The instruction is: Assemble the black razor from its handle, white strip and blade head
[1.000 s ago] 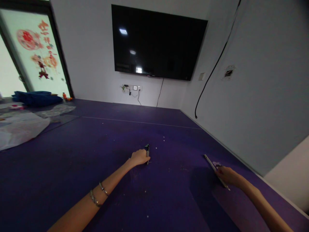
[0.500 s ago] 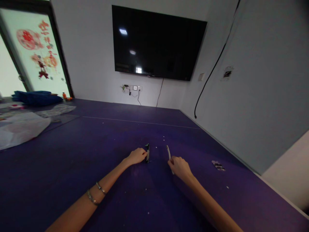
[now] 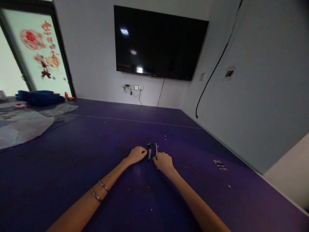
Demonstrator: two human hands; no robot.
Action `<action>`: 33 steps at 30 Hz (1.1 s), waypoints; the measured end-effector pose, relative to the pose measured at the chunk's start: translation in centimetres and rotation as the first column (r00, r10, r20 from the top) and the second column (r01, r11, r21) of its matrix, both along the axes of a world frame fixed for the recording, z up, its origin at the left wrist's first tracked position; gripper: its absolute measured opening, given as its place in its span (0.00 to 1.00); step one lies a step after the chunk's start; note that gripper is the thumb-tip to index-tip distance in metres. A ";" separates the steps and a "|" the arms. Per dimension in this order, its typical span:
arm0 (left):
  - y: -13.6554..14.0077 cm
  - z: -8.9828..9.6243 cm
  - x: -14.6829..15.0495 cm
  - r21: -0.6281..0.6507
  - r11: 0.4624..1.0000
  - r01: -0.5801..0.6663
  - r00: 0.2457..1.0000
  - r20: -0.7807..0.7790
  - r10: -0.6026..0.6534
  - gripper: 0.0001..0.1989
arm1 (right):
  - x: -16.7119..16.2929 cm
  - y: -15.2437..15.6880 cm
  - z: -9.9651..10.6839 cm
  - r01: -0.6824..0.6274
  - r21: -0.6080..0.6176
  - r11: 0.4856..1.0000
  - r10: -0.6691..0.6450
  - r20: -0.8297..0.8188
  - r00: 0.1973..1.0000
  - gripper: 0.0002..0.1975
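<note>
A dark razor [image 3: 149, 154] with a pale strip along its handle and a crosswise head lies on the purple tabletop [image 3: 108, 138]. Just left of it is my left hand [image 3: 137, 155], its fingers curled together and their tips beside the handle, seemingly no longer around it. My right hand [image 3: 164, 162] pinches a slim, pale, slightly curved stick-like tool [image 3: 156, 149], whose upper end sticks out beyond the fingers. Its lower part is mostly hidden by the hand. The two tools stand roughly parallel with a narrow gap between them.
A small clear packet with dark pieces [image 3: 220, 164] lies at the right. White plastic sheeting [image 3: 26, 129] and blue cloth [image 3: 40, 97] are at the far left. Small white bits dot the tabletop. A black cable [image 3: 212, 72] hangs by the right wall; a television [image 3: 159, 43] is on the wall ahead.
My right hand has moved left with the pale tool, bringing it close to the razor. My left hand has drawn slightly left off the razor, which stays in place.
</note>
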State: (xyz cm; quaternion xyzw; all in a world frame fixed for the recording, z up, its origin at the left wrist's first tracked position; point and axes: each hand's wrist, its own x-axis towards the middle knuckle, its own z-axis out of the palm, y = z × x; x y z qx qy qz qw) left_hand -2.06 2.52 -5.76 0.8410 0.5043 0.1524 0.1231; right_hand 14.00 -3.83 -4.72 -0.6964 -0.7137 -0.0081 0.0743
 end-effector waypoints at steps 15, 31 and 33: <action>-0.2 0.0 -0.1 0.026 1.000 0.009 1.000 -0.018 -0.009 0.19 | 2.6 -0.9 1.4 0.025 0.041 0.999 -0.024 -0.026 0.999 0.21; 1.5 -1.6 -0.8 0.102 0.994 0.046 0.975 0.213 -0.067 0.20 | 27.9 -4.2 1.4 -0.023 -0.009 1.000 0.021 -0.215 0.976 0.22; 1.5 -1.6 -0.8 0.102 0.993 0.060 0.970 0.228 -0.082 0.20 | 30.3 -4.8 1.8 0.020 -0.026 0.999 -0.024 -0.194 0.981 0.23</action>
